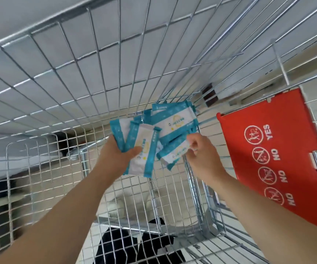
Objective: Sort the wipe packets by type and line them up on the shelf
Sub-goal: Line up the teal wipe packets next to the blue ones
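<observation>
Head view, wipe packets: at least five showing, all teal-and-white, some lying piled in the cart's far corner.
Left hand: gripping a fan of two or three.
Right hand: pinching one packet beside it.
Wire cart: holding the pile.
Red flap: one, lying right.

left grip: curled, holding | right grip: pinching | arms: outstretched

We see teal-edged white packets, yellow rings, silver grid cart, red white-marked flap right of our right hand
</observation>
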A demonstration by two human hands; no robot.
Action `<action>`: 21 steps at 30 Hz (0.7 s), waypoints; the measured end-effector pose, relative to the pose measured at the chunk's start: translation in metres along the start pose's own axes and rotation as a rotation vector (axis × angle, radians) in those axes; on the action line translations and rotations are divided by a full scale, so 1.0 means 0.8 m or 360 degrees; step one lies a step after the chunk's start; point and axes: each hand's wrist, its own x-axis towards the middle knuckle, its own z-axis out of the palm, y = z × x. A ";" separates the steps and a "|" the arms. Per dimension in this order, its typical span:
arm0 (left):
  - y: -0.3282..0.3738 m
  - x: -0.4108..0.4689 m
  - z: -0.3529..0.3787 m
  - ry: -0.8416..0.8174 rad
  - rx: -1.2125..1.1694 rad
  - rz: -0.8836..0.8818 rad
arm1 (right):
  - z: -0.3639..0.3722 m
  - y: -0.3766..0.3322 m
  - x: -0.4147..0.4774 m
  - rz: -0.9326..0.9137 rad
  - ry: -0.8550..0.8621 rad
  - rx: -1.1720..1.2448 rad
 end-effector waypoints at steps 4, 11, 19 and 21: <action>-0.026 -0.002 -0.010 0.0030 0.0011 -0.0002 | 0.026 0.023 0.008 0.0190 -0.0061 0.0116; -0.049 0.002 -0.007 0.0125 0.0005 -0.0010 | 0.076 0.019 0.026 0.0563 0.0397 0.0721; -0.025 -0.003 -0.007 0.0211 -0.0164 0.0120 | 0.074 0.011 0.038 0.0928 0.0309 0.1038; -0.020 -0.004 -0.012 0.0233 -0.0176 0.0172 | 0.065 0.016 0.026 0.0912 0.0268 0.1034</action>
